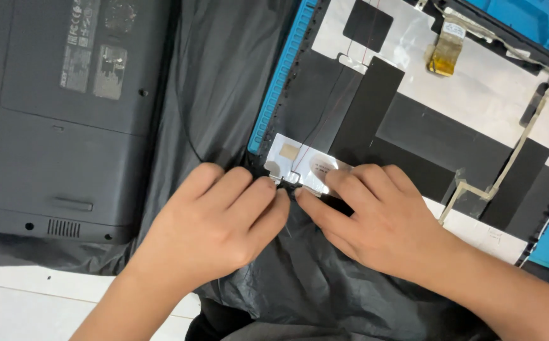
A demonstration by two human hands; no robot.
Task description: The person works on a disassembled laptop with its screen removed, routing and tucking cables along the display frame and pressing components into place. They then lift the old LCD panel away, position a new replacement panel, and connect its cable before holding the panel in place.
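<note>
White tiled floor (pixel 9 303), crumpled black plastic sheet (pixel 224 76) spread over it, dark laptop base (pixel 53 126) on the sheet

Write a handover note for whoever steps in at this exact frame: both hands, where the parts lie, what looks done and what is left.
Left hand: fingertips pinched at the lower corner of the open screen back cover, on a small dark part I cannot make out.
Right hand: fingers pressed on the silver foil patch at that same corner.
Parts: laptop base lies underside up at left, on a black plastic sheet; flat ribbon cable sits near the cover's top.
Done: cover lies open, inner foil and tape exposed.
Left: the corner piece, still held under both hands.
</note>
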